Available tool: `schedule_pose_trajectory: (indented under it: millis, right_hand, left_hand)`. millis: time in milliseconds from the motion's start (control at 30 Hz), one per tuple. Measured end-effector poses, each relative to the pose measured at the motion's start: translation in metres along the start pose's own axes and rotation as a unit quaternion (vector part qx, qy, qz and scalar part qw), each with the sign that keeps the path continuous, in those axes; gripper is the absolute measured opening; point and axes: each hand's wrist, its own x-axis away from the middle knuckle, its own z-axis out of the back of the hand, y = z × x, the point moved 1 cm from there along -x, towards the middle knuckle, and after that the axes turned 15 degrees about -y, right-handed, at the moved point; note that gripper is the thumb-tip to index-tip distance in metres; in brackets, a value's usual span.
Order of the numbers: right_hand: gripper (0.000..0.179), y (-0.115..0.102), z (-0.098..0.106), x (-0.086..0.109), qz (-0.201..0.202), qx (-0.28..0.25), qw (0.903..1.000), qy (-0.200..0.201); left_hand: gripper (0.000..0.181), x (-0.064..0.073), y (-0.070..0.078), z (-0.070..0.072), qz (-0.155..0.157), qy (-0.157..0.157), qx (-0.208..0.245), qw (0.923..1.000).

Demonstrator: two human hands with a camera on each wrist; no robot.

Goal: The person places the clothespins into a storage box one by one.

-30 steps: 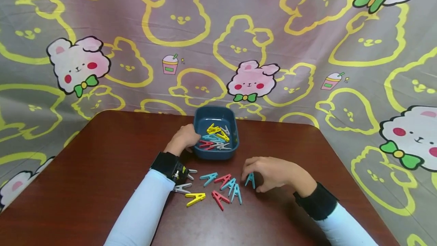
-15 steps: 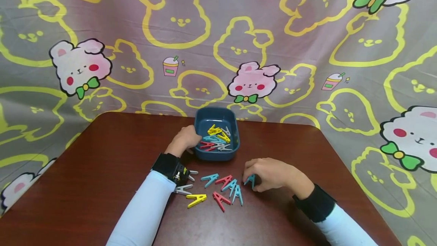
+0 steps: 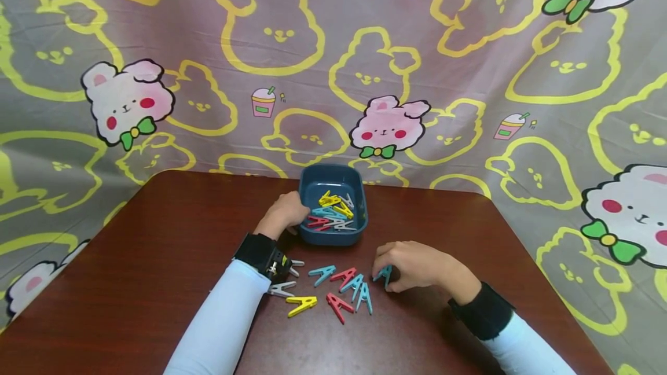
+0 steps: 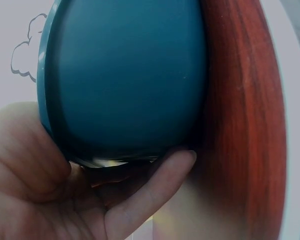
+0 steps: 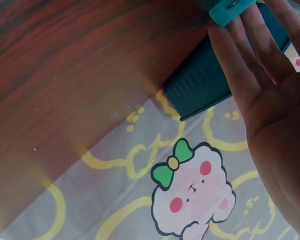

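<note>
My left hand [image 3: 285, 213] grips the near-left side of a dark blue plastic bin [image 3: 331, 238], thumb at the rim and fingers against the outer wall, as the left wrist view shows. Yellow, blue, red and grey clothespins lie inside the bin. To the right, my right hand [image 3: 411, 266] pinches a light blue clothespin [image 3: 386, 274] low at the table. Its end appears by the fingertips in the right wrist view, where the thumb is hard to make out. Left of that hand lie loose clothespins, among them a red one [image 3: 340, 307] and a yellow one [image 3: 301, 305].
The brown wooden table [image 3: 172, 265] ends at a hanging cloth [image 3: 302, 33] printed with cartoon bears and rabbits. Grey clothespins [image 3: 282, 289] lie beside my left wrist, partly covered by it. More blue and red clothespins are scattered in front of the bin.
My right hand's fingers have closed on the light blue clothespin, which has tilted slightly. My left hand keeps its hold on the bin. The head view has shifted a little.
</note>
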Motion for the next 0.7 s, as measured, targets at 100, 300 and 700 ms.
schedule_pose_trajectory:
  millis: [100, 300, 700]
  right_hand:
    - [0.027, 0.0002, 0.0003, -0.0004, -0.003, -0.005, 1.0, 0.001]
    - [0.029, 0.0013, 0.0013, -0.0018, -0.003, 0.002, 0.9999, 0.011]
    - [0.028, 0.0025, 0.0004, -0.0024, 0.013, 0.003, 0.9997, 0.022]
  left_hand:
    - [0.038, -0.0003, 0.0, -0.0001, 0.0, -0.001, 0.0, 1.0]
    - [0.038, -0.002, -0.0004, 0.0002, 0.002, 0.004, -0.003, 1.0]
    - [0.036, -0.004, -0.0015, -0.0009, 0.002, 0.002, -0.006, 1.0]
